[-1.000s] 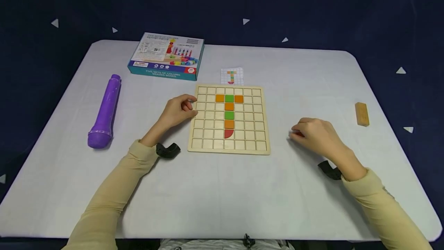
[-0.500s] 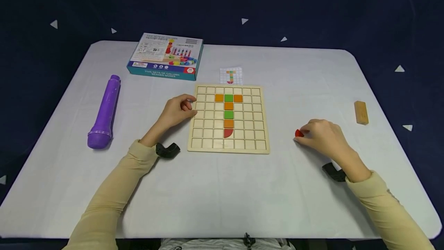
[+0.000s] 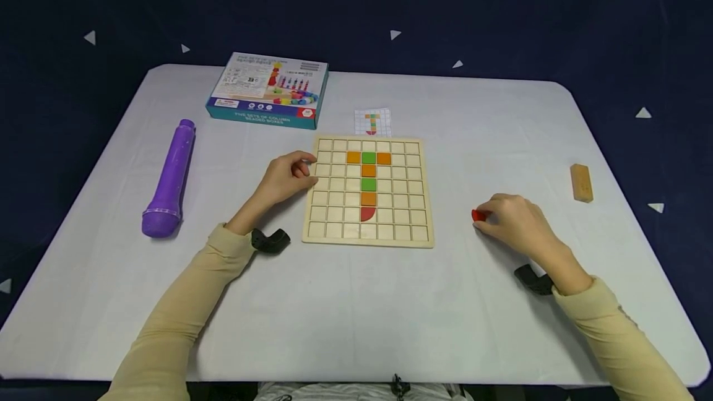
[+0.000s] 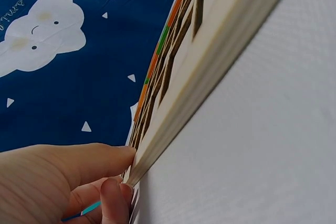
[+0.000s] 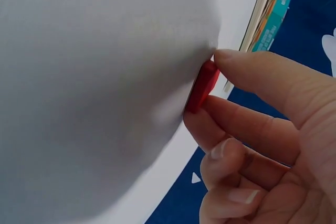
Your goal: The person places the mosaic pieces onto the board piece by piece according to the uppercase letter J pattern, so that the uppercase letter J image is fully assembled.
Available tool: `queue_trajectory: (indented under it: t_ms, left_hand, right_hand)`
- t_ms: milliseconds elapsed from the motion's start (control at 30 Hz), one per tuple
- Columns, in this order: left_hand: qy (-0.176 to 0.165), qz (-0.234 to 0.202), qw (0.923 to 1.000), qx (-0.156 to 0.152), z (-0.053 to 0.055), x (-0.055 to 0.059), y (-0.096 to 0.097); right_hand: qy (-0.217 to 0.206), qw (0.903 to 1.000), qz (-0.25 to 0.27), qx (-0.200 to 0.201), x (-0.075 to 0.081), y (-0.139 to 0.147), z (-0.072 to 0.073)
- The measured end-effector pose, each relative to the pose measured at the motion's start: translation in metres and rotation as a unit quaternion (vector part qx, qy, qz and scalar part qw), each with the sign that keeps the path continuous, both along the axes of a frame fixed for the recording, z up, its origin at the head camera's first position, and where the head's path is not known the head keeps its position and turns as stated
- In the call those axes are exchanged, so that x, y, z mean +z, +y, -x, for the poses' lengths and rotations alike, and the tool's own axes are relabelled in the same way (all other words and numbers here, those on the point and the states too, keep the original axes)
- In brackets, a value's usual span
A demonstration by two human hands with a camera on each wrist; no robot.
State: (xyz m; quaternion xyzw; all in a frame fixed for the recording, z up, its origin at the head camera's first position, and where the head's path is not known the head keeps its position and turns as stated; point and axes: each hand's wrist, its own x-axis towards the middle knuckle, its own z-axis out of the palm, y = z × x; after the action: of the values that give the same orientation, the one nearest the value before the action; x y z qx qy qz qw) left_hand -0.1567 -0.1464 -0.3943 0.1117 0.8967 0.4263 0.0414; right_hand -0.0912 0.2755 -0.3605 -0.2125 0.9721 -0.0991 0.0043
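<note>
A pale wooden grid board [image 3: 340,230] lies mid-table, with orange and green square tiles and one red quarter-round tile [image 3: 367,213] set in its cells. At the board's left edge, my left hand [image 3: 283,177] holds the rim between thumb and fingers; the left wrist view shows the thumb tip against the board's corner. To the right of the board, my right hand [image 3: 515,221] pinches a small red tile [image 3: 478,215] close to the tabletop. In the right wrist view this red tile [image 5: 203,85] stands tilted between thumb and fingertips, its full outline partly covered.
Behind the board lies a printed pattern card [image 3: 373,121]. A flat toy box [image 3: 267,88] sits at the back left, near a purple microphone-shaped object [image 3: 169,181]. Far right is a wooden block [image 3: 582,183]. White cloth covers the table [image 3: 356,314].
My right hand has shifted slightly right and toward me, and the red tile between its fingers has come into clear view. The left hand stays at the board's edge.
</note>
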Motion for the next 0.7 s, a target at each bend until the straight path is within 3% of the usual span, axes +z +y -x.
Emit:
queue_trajectory:
  t_ms: [333,700]
  left_hand:
    - [0.0,0.001,1.0,0.002,0.0,0.001,0.001]
    - [-0.001,-0.001,1.0,0.003,0.0,0.002,0.001]
  right_hand:
    - [0.003,0.9999,0.008,0.008,0.004,-0.011,0.0]
    - [0.055,0.9972,0.025,0.043,0.011,-0.04,0.006]
